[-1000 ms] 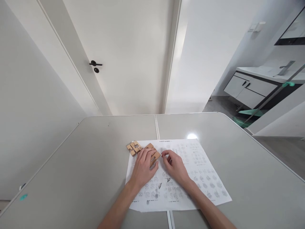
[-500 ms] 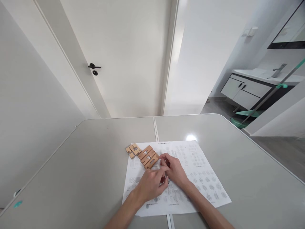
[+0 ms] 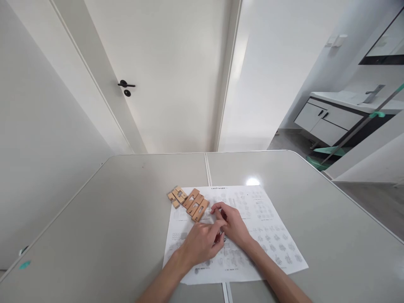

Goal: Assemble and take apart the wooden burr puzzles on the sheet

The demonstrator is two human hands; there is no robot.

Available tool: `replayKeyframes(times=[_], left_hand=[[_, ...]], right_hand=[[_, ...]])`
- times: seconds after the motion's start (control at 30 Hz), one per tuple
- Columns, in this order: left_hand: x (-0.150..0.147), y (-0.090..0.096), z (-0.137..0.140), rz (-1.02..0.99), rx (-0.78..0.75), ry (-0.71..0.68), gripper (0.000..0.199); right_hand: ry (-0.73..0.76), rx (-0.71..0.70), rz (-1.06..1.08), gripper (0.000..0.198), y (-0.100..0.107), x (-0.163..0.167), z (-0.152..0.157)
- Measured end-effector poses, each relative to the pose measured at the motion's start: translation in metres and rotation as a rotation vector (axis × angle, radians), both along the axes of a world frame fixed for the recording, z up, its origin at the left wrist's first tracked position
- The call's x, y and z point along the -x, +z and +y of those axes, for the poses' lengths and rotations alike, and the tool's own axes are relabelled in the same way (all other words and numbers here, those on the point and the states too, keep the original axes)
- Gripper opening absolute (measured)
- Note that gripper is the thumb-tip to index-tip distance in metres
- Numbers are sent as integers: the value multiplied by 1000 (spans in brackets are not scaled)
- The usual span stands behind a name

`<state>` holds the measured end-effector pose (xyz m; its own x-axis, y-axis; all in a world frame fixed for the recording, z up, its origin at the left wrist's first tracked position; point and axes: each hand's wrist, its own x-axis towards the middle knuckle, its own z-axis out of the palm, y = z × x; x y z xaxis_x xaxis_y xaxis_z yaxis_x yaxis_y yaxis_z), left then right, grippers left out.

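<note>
My left hand point(image 3: 203, 240) and my right hand point(image 3: 232, 224) meet over a printed sheet point(image 3: 268, 261), the fingertips of both curled together. Whatever is between the fingers is hidden. Just beyond the left hand lie several reddish-brown wooden pieces point(image 3: 195, 205) with cut-out slots and small dark marks, set side by side. Next to them, at the sheet's upper left corner, sit smaller, paler wooden pieces point(image 3: 176, 196). Neither group is in a hand's grip.
The sheet lies on a grey table point(image 3: 126, 219) with a seam down its middle. A white door point(image 3: 170, 75) with a black handle point(image 3: 126, 84) stands behind the table. A sink cabinet point(image 3: 331, 118) is visible at the right.
The view has shifted slightly. The reddish-brown pieces appear turned a little and stand farther from my right hand's fingertips. Both hands stay together, with small finger movement.
</note>
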<state>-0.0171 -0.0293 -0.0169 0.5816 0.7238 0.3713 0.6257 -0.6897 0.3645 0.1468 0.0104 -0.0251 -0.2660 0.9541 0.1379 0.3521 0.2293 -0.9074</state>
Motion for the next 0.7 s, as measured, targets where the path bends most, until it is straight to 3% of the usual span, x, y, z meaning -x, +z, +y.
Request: replayKeyframes(times=[0.4, 0.57, 0.7], left_hand=[[3, 0, 1, -31, -18, 38, 26], [26, 7, 19, -189, -136, 377, 28], [54, 11, 40, -165, -195, 668, 37]], right_hand=[[7, -38, -19, 21, 2, 1, 0], [6, -97, -71, 20, 2, 1, 0], [5, -97, -80, 21, 1, 1, 1]])
